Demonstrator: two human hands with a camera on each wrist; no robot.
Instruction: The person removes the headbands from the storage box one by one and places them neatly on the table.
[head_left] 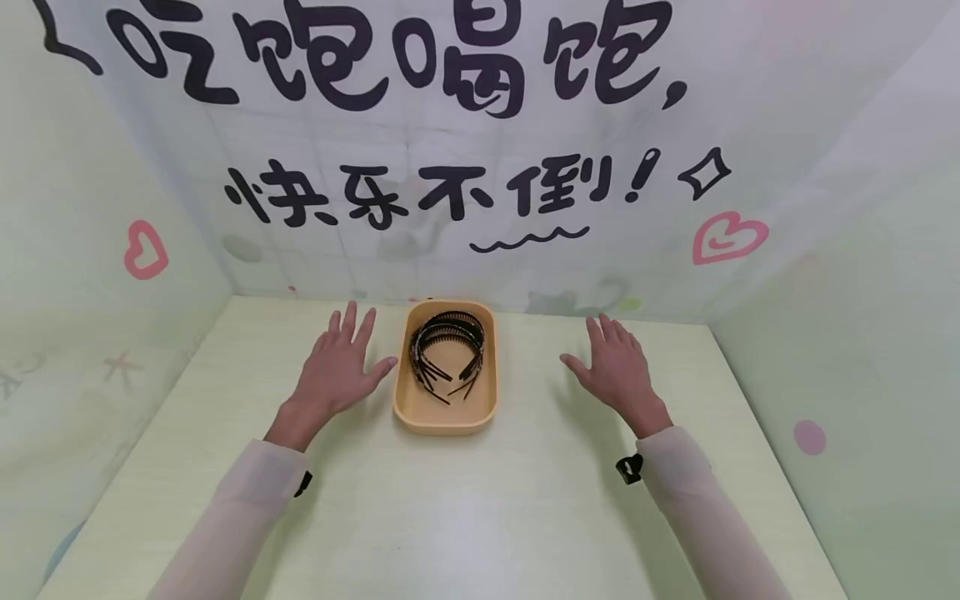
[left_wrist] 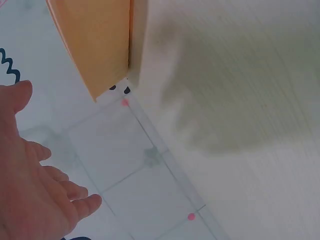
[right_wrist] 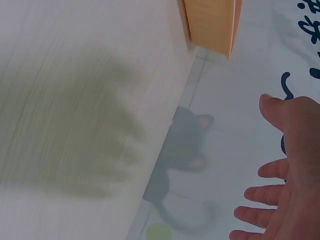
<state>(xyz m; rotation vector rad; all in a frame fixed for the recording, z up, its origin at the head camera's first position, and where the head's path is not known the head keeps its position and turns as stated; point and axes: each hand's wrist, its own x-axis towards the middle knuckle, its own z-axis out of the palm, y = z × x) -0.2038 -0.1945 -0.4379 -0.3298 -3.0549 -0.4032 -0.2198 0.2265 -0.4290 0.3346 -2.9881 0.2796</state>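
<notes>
Several dark headbands [head_left: 450,321], some with comb teeth, lie together inside an orange tray [head_left: 446,429] with rounded corners. To the tray's left hovers my left hand [head_left: 337,367], fingers spread and holding nothing, its thumb near the rim. My right hand [head_left: 617,367] hangs farther off on the other side, also with straight fingers and nothing in it. In the left wrist view the tray's side wall [left_wrist: 95,45] shows beyond the thumb. The right wrist view catches another part of that wall [right_wrist: 210,25], while the headbands are hidden from both wrist cameras.
A pale table [head_left: 450,533] spreads under both arms and casts of their shadows fall on it. Behind stands a back wall [head_left: 450,275] with black lettering and drawings. Side walls [head_left: 862,375] close in the table at left and right.
</notes>
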